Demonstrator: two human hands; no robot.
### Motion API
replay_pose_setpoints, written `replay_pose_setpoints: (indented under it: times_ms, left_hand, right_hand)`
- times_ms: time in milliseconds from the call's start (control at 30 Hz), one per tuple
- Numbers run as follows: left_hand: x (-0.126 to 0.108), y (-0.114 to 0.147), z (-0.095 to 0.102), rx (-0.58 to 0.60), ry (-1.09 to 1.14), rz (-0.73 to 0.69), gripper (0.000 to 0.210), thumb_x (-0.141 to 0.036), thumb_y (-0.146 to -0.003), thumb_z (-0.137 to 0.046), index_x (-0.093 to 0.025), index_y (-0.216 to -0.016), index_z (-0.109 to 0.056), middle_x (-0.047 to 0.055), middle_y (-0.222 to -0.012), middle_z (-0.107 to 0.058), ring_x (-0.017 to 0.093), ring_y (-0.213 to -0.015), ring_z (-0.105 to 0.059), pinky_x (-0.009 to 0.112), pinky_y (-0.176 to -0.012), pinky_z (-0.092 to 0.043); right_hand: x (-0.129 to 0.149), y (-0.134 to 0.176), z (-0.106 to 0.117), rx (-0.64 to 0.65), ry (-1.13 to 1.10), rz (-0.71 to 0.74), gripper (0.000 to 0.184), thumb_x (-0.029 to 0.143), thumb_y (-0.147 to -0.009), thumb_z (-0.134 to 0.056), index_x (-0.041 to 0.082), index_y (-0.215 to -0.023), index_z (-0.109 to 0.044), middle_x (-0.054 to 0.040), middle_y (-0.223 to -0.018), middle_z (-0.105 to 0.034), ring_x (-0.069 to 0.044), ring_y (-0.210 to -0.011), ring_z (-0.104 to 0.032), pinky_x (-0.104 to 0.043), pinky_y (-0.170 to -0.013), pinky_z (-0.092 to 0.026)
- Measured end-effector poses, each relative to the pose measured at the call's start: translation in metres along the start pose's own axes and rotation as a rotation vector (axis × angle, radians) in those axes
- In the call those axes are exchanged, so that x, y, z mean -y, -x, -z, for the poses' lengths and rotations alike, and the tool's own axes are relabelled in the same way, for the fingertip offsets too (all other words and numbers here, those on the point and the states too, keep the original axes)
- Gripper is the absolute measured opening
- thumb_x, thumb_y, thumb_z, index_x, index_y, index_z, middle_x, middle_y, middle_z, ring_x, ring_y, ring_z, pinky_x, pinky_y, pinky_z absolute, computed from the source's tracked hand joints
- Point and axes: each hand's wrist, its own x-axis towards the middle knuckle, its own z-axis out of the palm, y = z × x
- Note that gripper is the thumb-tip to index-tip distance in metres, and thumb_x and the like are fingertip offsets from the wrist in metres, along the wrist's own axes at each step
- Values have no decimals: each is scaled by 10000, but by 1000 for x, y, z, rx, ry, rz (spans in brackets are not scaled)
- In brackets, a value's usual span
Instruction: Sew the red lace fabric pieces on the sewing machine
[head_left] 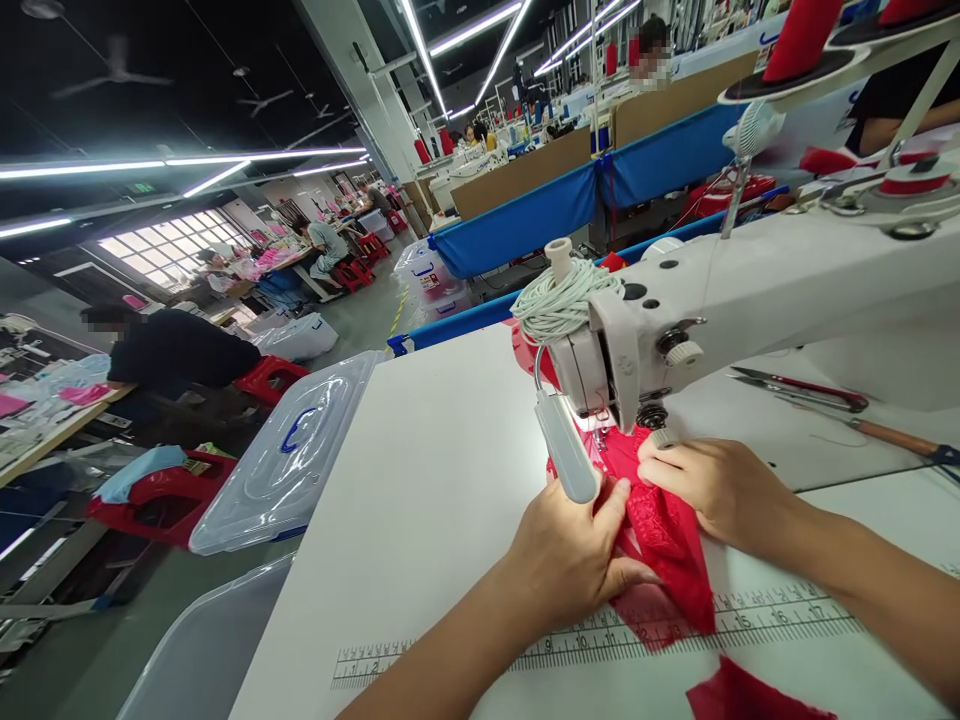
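A piece of red lace fabric (660, 525) lies beneath the needle area of a white sewing machine (787, 290), its lower end spreading over the printed ruler. My left hand (559, 550) holds the fabric's left side, thumb and forefinger on it, close to the grey lever (568, 445). At the right edge of the cloth, my right hand (724, 490) grips it with bent fingers just below the presser area. The needle itself is too small to make out. Another red fabric piece (750, 693) rests near the table's front edge.
A ruler strip (577, 645) runs across the white table (405, 480). Scissors (802, 385) and a wooden-handled tool (900, 437) lie right, under the machine arm. A lidded plastic box (292, 450) stands left of the table. Other people sit at workstations beyond.
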Motion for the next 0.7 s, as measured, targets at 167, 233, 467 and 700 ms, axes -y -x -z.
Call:
replay_pose_setpoints:
  times_ms: [167, 233, 467, 700]
  left_hand:
    - [-1, 3, -2, -16, -51, 7, 854, -700, -952, -126, -69, -1258, -613, 219, -1103, -667, 303, -951, -656, 409, -739, -555]
    - [-2, 3, -1, -30, -54, 3, 849, -692, -958, -123, -68, -1265, -611, 219, -1101, -674, 307, -958, -654, 413, -744, -553]
    - [-4, 3, -1, -17, -88, 17, 844, -715, -946, -155, -84, -1253, -623, 226, -1144, -666, 292, -960, -649, 385, -720, -553]
    - [0, 3, -9, -62, -102, 33, 786, -669, -975, -194, -80, -1270, -621, 212, -1074, -688, 313, -989, -645, 398, -756, -537]
  right_hand:
    - [0, -1, 0, 16, 12, -12, 290, -48, -716, -365, 216, -734, -483, 4, -776, -608, -139, -593, -485, -289, -519, -256]
    - [0, -1, 0, 21, 15, -16, 294, -55, -713, -366, 215, -725, -482, 5, -751, -594, -138, -587, -476, -287, -520, -257]
    - [0, -2, 0, -1, 24, -26, 252, -22, -747, -383, 216, -682, -433, 11, -679, -511, -137, -537, -385, -286, -495, -209]
    - [-4, -3, -5, 50, 26, -80, 238, -8, -759, -389, 220, -691, -397, 7, -698, -482, -140, -547, -369, -286, -494, -211]
